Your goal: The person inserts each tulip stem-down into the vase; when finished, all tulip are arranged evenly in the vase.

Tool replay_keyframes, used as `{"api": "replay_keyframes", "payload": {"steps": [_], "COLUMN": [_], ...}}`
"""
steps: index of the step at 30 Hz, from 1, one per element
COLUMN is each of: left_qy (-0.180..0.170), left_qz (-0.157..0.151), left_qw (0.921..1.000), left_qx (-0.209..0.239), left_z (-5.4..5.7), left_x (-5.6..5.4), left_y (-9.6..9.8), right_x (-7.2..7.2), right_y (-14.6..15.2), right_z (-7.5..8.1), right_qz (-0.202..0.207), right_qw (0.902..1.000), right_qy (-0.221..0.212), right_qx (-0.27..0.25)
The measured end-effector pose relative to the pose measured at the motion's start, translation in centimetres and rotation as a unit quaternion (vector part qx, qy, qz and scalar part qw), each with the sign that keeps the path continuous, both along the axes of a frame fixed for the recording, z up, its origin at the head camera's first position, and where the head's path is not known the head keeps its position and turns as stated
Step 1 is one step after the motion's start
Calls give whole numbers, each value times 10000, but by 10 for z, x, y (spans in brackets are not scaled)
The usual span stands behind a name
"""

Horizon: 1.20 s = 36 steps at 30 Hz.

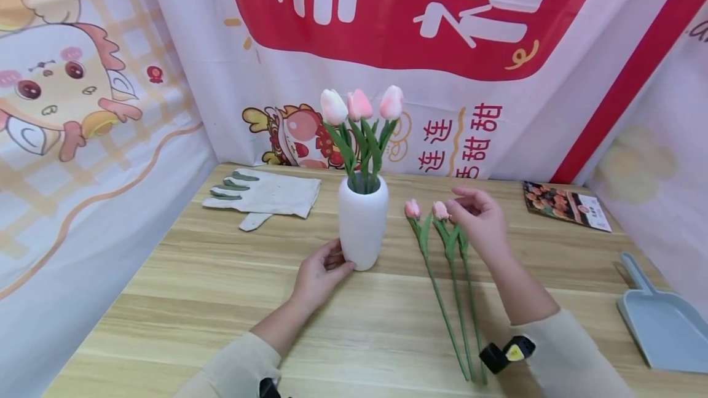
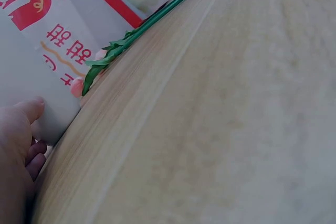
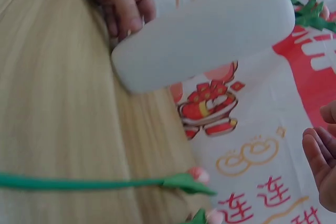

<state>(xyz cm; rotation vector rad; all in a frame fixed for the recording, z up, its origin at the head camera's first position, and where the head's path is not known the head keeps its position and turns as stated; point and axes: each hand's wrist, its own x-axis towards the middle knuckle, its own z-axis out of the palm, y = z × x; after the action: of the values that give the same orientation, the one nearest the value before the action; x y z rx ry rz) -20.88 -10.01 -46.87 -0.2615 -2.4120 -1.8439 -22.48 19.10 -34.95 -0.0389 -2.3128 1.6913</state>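
Note:
A white vase [image 1: 362,226] stands upright on the wooden table, holding three tulips: one white tulip [image 1: 334,107] and two pink ones. My left hand [image 1: 319,274] grips the vase low on its left side, thumb in front and fingers curled near the base. To the right lie three more tulips, stems towards me; a pink bloom [image 1: 412,209] and a second pink bloom [image 1: 440,210] show. My right hand [image 1: 480,220] is over the third tulip's head, hiding its bloom. In the right wrist view the fingers [image 3: 317,158] of that hand are loosely bent with nothing between them.
A pair of white and green gloves [image 1: 271,192] lies at the back left. At the back right is a printed card [image 1: 566,206] with a flower picture. A light blue dustpan [image 1: 666,324] sits at the right edge. Printed cloth [image 1: 298,72] hangs behind the table.

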Motion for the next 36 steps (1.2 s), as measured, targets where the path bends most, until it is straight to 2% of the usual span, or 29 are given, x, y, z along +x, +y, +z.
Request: {"api": "replay_keyframes", "payload": {"steps": [6, 14, 20, 24, 30, 36], "left_qy": [23, -12, 9, 19, -3, -25], "left_qz": [31, 40, 20, -8, 3, 4], "left_qw": [10000, 10000, 9999, 9999, 9999, 9999], "left_qx": [33, 90, 112, 131, 130, 126], "left_z": [-1, -1, -1, -1, 0, 0], "left_x": [0, 0, 0, 0, 1, 1], "left_y": [0, -1, 0, 0, 1, 1], "right_x": [10, 19, 26, 31, 35, 37], "right_y": [26, 50, 58, 59, 59, 58], "right_z": [-25, -54, -74, -83, -93, -98], "right_qz": [-244, -175, -55, 85, 282, 283], "right_qw": [9974, 9935, 9803, 9745, 9719, 9678], "right_qy": [-567, -919, -1562, -1928, -2009, -2106], "right_qx": [367, 651, 1212, 1142, 1191, 1350]}}
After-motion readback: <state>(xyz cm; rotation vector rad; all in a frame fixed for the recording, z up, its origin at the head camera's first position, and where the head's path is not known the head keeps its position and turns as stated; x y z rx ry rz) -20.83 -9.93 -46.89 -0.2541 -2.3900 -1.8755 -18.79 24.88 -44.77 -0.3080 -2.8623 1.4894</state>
